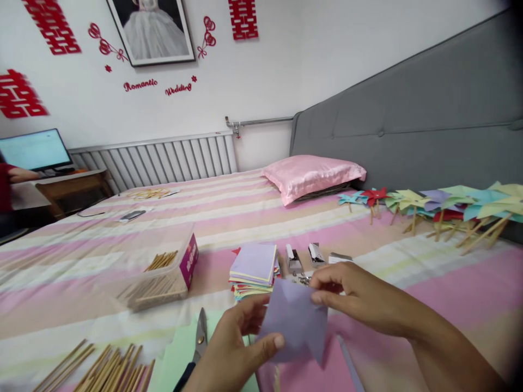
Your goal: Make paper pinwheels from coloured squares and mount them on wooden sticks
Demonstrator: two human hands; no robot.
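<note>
A purple paper square (296, 321), with cuts running in from its corners, is held up between both hands. My left hand (249, 337) grips its left side, thumb on top and fingers behind. At the upper right corner, my right hand (337, 288) pinches the paper between thumb and fingers. Below it lie pink paper (318, 375) and green paper (180, 348). Scissors (200, 337) rest on the green paper beside my left hand, their handles partly hidden. Just beyond the hands sits a stack of coloured paper squares (253, 264), purple on top.
A clear plastic box (159, 288) holds thin wooden sticks; more sticks (116, 370) lie at the front left. Two small open boxes (293, 258) stand behind the hands. Finished paper pinwheels (441, 201) line the right by the grey headboard (400, 103). A pink pillow (314, 174) lies farther back.
</note>
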